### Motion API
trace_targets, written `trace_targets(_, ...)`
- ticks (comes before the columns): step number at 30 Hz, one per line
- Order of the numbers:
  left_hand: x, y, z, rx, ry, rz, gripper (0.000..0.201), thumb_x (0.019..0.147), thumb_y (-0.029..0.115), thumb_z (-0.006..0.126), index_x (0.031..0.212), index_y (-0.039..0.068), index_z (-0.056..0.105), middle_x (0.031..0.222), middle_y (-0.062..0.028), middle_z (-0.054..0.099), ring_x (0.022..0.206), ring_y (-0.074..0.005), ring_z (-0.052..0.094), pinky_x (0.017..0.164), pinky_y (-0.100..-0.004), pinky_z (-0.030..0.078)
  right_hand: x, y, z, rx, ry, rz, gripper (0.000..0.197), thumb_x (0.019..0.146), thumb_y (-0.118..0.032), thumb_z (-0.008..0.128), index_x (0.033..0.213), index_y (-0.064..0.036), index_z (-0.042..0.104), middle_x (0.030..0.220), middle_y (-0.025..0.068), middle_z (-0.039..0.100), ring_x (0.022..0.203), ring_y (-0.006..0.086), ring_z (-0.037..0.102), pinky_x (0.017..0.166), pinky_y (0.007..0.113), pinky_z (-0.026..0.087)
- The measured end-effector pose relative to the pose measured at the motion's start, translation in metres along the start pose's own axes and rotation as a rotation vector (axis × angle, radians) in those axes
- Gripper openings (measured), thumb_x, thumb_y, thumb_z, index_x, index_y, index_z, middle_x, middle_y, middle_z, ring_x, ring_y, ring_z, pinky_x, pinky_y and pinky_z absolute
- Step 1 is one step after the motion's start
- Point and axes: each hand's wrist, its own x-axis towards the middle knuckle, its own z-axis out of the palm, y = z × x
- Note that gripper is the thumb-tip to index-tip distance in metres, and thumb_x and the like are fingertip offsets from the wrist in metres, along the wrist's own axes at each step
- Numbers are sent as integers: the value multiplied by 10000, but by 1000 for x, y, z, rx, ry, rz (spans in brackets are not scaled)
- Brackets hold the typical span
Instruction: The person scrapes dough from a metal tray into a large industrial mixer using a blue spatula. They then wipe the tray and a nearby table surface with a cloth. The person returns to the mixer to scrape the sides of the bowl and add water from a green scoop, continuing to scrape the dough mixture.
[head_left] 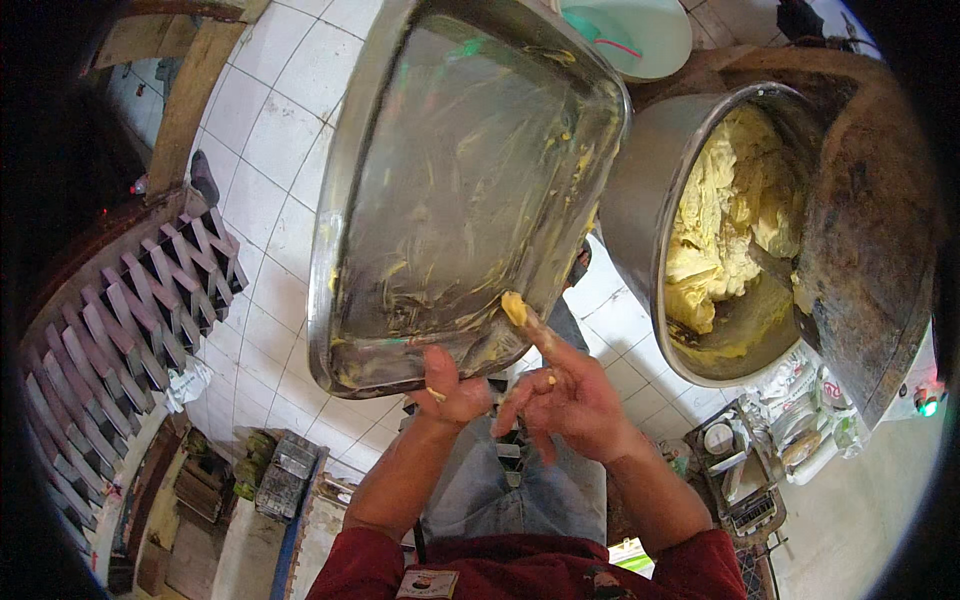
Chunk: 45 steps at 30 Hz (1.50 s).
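My left hand [458,398] grips the near edge of a large, deep rectangular metal pan [322,290], its thumb over the rim; the fingers beneath are mostly hidden. The pan is tilted, and yellowish grease streaks its inside walls and bottom. My right hand [578,408] is at the pan's near right corner, index finger stretched out and the other fingers loosely bent apart. A dab of soft yellow spread [514,308] sits on that fingertip, and smears show on both hands. To the right, a big metal mixing bowl [640,190] holds a thick pale-yellow mass [712,240].
A dark, worn machine [870,220] stands close against the bowl. Behind it is a pale plastic bucket [665,45]. Criss-crossed stacked metal strips [125,340] lie at left. Plastic bags [808,400] and a crate [745,470] are at lower right. White tiles [272,150] cover the floor.
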Motion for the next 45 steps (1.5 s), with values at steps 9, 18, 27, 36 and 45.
trace_targets(9,-9,-33,-31,619,-171,832,552,953,258,631,1346,-86,454,1268,-318,554,1118,-416,615,954,-554,503,-6,-6,-11,-518,57,-124,754,786,-27,653,1504,-134,448,920,62,598,778,134,586,701,290,509)
trace_targets(18,5,14,-1,783,-192,613,572,983,322,479,1459,13,415,1448,-237,485,1257,-453,520,1125,-613,279,5,-73,-23,-1593,598,-893,679,739,-357,695,1378,-151,599,1571,289,255,1430,416,278,1058,512,309)
trace_targets(27,23,41,11,203,111,-46,426,985,291,536,1285,-11,510,1255,-162,574,1140,-300,598,974,-462,507,3,-69,-64,-1335,288,-825,745,786,-421,681,1470,-173,520,1643,296,-17,1531,440,20,1204,541,52)
trace_targets(36,47,78,24,-402,218,-581,433,967,328,510,1268,16,525,1210,-127,597,1125,-282,606,965,-469,504,-2,-55,-76,-1044,273,-769,725,861,-510,644,1478,-154,506,1646,261,-116,1539,381,-94,1199,529,-33)
trace_targets(45,47,81,27,-420,336,-706,457,924,319,600,1236,-9,539,1167,-148,591,1060,-285,607,913,-463,513,-46,-20,-85,-35,208,-637,735,781,-463,686,1400,-89,561,1534,232,332,1366,359,368,1063,467,342)
